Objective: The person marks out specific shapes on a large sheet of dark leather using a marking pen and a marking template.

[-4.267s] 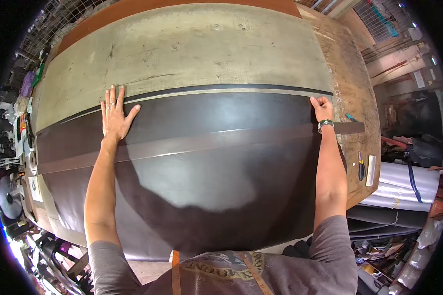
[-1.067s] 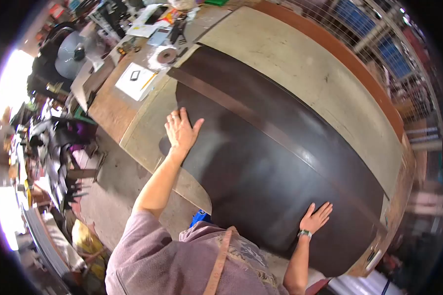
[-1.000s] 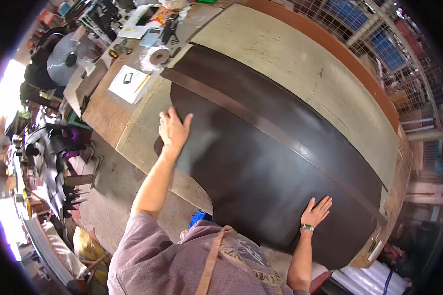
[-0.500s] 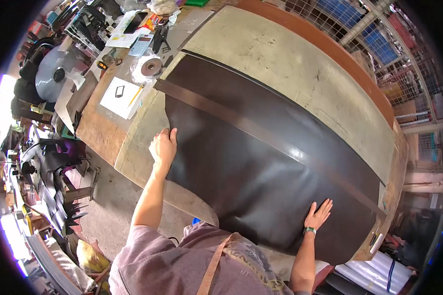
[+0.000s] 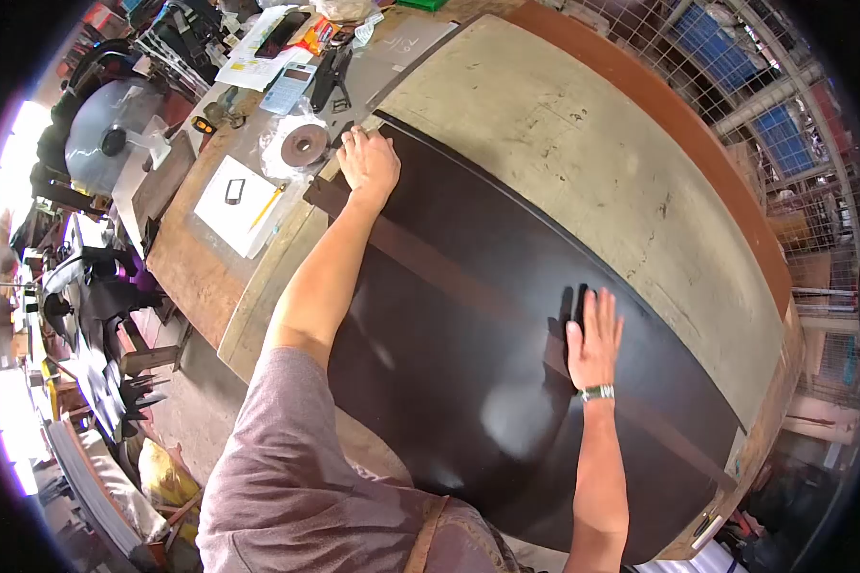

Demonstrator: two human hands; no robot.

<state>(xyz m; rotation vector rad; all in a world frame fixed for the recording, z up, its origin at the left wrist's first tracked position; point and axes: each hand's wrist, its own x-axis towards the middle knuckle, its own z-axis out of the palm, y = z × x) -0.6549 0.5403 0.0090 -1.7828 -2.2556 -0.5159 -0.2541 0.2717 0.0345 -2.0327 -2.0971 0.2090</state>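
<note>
A large dark brown leather-like sheet [image 5: 449,372] covers the near part of the table, its lower portion rising in soft, shiny bulges. My left hand [image 5: 368,170] is at the sheet's far left corner, fingers bent over the edge and thumb hidden. Over the middle right of the sheet is my right hand [image 5: 595,339], palm down with fingers stretched out, casting a dark shadow beside it. A long flat brown strip [image 5: 430,263] runs diagonally across the sheet, passing beneath the right hand's area. Its left end sticks out past the sheet below my left wrist.
A pale, stained board [image 5: 535,115] spans the far side of the table. Left of the sheet lie a tape roll [image 5: 304,145], white paper [image 5: 234,205] with a yellow pencil [image 5: 266,207], a calculator [image 5: 290,88] and a phone [image 5: 283,34]. Wire mesh [image 5: 736,86] stands behind.
My left hand has moved up and right from the sheet's left side to its far corner. My right hand has moved up from the near right part toward the middle.
</note>
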